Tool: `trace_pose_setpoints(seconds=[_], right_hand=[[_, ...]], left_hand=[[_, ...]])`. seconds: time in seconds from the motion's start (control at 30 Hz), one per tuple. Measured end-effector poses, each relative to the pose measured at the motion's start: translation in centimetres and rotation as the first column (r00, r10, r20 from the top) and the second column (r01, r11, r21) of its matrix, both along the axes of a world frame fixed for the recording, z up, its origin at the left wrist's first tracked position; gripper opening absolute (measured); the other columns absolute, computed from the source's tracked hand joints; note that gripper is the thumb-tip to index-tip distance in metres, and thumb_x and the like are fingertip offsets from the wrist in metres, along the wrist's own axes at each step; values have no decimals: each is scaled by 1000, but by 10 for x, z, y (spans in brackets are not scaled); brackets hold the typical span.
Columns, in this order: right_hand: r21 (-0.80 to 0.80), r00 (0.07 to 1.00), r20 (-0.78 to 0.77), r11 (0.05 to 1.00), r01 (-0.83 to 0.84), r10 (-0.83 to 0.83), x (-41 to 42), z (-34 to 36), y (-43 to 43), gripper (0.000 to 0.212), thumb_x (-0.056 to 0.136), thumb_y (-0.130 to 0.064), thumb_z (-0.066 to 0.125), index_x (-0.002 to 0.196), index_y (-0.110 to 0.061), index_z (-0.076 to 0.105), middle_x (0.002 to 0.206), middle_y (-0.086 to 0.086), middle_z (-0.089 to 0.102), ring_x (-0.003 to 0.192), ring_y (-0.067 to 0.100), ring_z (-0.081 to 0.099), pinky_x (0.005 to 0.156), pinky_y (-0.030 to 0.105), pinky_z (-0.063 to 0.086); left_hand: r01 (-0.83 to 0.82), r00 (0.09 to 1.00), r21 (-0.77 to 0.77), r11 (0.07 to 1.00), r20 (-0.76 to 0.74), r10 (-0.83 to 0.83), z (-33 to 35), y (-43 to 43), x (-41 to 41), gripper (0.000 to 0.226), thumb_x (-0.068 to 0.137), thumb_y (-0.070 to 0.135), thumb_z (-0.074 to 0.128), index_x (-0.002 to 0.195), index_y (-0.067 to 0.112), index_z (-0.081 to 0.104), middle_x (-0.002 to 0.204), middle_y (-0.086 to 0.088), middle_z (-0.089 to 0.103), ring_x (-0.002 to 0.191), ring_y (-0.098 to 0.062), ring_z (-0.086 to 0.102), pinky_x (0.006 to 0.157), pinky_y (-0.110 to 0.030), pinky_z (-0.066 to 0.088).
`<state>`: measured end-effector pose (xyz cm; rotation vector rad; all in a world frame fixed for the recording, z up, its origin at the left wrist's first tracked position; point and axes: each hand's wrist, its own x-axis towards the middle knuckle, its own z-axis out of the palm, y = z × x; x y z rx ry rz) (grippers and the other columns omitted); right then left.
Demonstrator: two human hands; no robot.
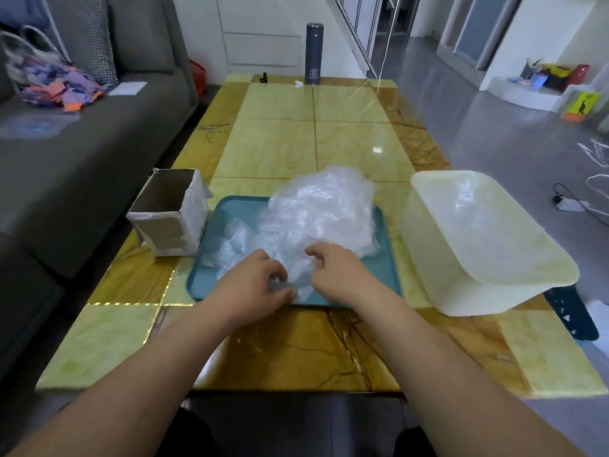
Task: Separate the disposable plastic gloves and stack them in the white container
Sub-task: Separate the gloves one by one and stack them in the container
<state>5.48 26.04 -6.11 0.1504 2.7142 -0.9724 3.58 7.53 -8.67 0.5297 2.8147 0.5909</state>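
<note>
Gloves heap just fwd of left hand & right hand, both pinching its near edge; white container sits R.

Bare forearms, left hand, right hand, dark garment at lap.

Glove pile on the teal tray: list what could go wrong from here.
1. The left hand and right hand pinch film at the near edge of the glove pile; thin gloves cling, so several may lift together.
2. The heap is loose and tall; a pull could drag it off the teal tray.
3. The white container stands close to the right edge of the table; a knock might push it off.
</note>
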Motion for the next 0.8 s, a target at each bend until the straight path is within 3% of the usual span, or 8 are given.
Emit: trace_pose_setpoints(seconds=[0.13, 0.3, 0.43, 0.5, 0.57, 0.67, 0.73, 0.8], right_hand=[[-67, 998, -44, 997, 33, -36, -7, -12, 6, 74, 81, 3, 50, 149, -26, 53, 150, -1, 55, 135, 19, 53, 111, 34, 47], [-139, 994, -108, 990, -7, -8, -4, -18, 20, 74, 80, 8, 55, 144, -29, 57, 142, -6, 53, 131, 13, 53, 96, 17, 44], [-135, 975, -212, 986, -98, 67, -1, -10, 20, 75, 86, -12, 78, 151, -35, 48, 153, -15, 44, 141, 3, 41, 115, 28, 41], [-192, 966, -255, 976, -104, 53, 2, -2, 16, 79, 84, -21, 83, 152, -39, 47, 152, -22, 42, 139, -4, 39, 116, 30, 41], [-253, 947, -320, 963, -91, 5, 6, 8, 15, 69, 85, -22, 83, 144, -43, 55, 150, -26, 44, 138, -8, 40, 115, 30, 43], [-350, 898, -424, 936, -43, -117, 12, 26, 13, 26, 86, -26, 84, 104, -41, 74, 143, -25, 56, 133, -6, 50, 111, 29, 45], [-434, 879, -439, 901, -26, -186, 18, 34, 14, 13, 85, -28, 84, 87, -36, 75, 137, -24, 62, 130, -7, 53, 112, 33, 44], [-448, 877, -441, 893, -29, -192, 23, 40, 17, 13, 82, -29, 86, 84, -33, 73, 137, -25, 62, 132, -8, 51, 115, 36, 39]], left_hand=[[34, 999, 55, 998, -24, -33, -5, -2, -8, 7, 92, 28, 72, 98, 31, 76, 102, 7, 58, 90, -17, 63, 80, -31, 50], [-24, 998, 143, 989, -49, 31, 3, -6, -16, 11, 96, 22, 65, 87, 28, 66, 94, 10, 60, 90, -15, 59, 79, -30, 45], [-92, 986, 327, 941, -105, 133, 20, -13, -13, 4, 101, 24, 64, 100, 25, 68, 102, 13, 65, 91, -1, 58, 75, -17, 44], [-89, 980, 428, 900, -123, 155, 30, -16, -9, 4, 101, 29, 65, 101, 30, 69, 102, 19, 68, 95, 5, 61, 76, -13, 43], [-107, 981, 547, 831, -79, 179, 41, -17, -3, 3, 101, 30, 68, 99, 30, 70, 99, 18, 72, 92, 4, 65, 72, -16, 48], [-205, 978, 737, 644, 138, 154, 59, -17, 6, 5, 101, 20, 69, 102, 16, 71, 94, 2, 78, 71, -6, 68, 48, -29, 51], [-222, 974, 802, 554, 209, 88, 64, -18, 11, 8, 101, 12, 66, 107, 7, 69, 93, -10, 78, 81, -20, 74, 49, -33, 54], [-238, 967, 833, 499, 250, 44, 66, -18, 15, 10, 101, 7, 64, 110, 3, 67, 92, -15, 77, 84, -30, 77, 56, -35, 60]])
